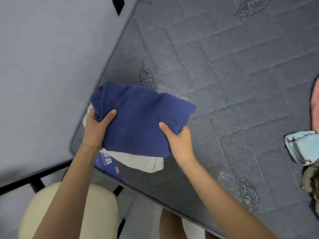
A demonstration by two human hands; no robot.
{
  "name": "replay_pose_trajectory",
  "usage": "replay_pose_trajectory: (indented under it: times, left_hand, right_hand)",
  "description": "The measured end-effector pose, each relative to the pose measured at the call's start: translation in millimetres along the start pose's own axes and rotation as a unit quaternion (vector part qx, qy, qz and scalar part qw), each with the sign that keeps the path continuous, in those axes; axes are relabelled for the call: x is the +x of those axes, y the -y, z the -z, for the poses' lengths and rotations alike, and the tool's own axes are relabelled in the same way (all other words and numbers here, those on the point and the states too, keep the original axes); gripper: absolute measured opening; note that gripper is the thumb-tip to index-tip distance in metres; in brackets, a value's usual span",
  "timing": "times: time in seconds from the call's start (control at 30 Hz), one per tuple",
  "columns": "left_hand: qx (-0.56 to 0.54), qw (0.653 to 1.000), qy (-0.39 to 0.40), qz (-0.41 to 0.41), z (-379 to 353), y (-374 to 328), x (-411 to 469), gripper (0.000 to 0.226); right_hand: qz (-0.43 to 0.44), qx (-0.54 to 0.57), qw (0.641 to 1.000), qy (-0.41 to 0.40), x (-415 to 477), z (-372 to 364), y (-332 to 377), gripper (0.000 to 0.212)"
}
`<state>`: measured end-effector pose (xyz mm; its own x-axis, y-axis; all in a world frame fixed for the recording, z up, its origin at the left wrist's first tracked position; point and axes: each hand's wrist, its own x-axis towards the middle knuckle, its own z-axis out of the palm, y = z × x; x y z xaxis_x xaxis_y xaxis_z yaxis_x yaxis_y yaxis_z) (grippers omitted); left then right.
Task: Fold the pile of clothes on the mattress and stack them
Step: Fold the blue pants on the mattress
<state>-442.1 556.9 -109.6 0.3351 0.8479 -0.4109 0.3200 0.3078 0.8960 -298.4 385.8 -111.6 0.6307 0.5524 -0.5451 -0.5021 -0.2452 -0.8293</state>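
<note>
Head view: looking down on the near corner of the mattress (224,75), both hands on one garment.
Step in hand: stacking; folded blue garment (143,118) held over the pale folded garment (143,161) at that corner, covering most of it (resting on it or just above, impossible to tell).
Left hand (98,125): thumb laid on top, fingers curled under the left edge, gripping bunched cloth.
Right hand (179,140): thumb on top, fingers tucked beneath the near right corner, pinching the fold.
Next move, as a judgement: lower squarely onto the pale piece, line up the edges, smooth the bunched left side, let go with both hands together.
Left to do: pink piece (315,107), light blue piece (300,149) and olive piece (310,180), crumpled at the right edge, well apart from the stack.
Surface: grey quilted top with leaf motifs, probably soft and yielding; blue label (107,163) on the near side.
Room: grey floor (43,66), black bed frame (34,178) below the corner.
</note>
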Motion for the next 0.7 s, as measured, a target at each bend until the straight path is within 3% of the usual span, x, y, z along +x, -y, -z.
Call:
replay_pose_trajectory:
  times: [0.13,0.2,0.3,0.43,0.5,0.57,0.63,0.7]
  left_hand:
    - [0.027,0.999,-0.02,0.013,44,19,13,0.026]
    - [0.093,0.996,-0.008,0.014,58,36,20,0.02]
    - [0.196,0.98,0.014,0.007,65,60,27,0.02]
    - [0.201,0.979,-0.026,-0.02,61,73,33,0.016]
    - [0.228,0.971,-0.07,-0.031,58,72,30,0.036]
    - [0.292,0.943,-0.122,-0.099,56,67,22,0.056]
    - [0.394,0.881,-0.122,-0.234,51,62,11,0.058]
    - [0.468,0.82,-0.041,-0.328,43,63,2,0.056]
  right_hand:
    - [-0.008,-0.023,1.0,0.017,-6,-33,-21,0.018]
    - [-0.038,-0.032,0.999,0.02,-6,-44,-38,0.022]
    - [-0.093,-0.048,0.994,-0.013,-8,-47,-66,0.021]
    - [-0.099,-0.063,0.992,-0.054,-6,-34,-79,0.02]
    - [-0.066,-0.096,0.991,-0.07,-7,-31,-75,0.029]
    - [0.011,-0.141,0.987,-0.081,-13,-31,-66,0.047]
    - [0.164,-0.277,0.944,-0.078,-16,-30,-60,0.068]
    - [0.28,-0.463,0.84,-0.034,-15,-31,-59,0.079]
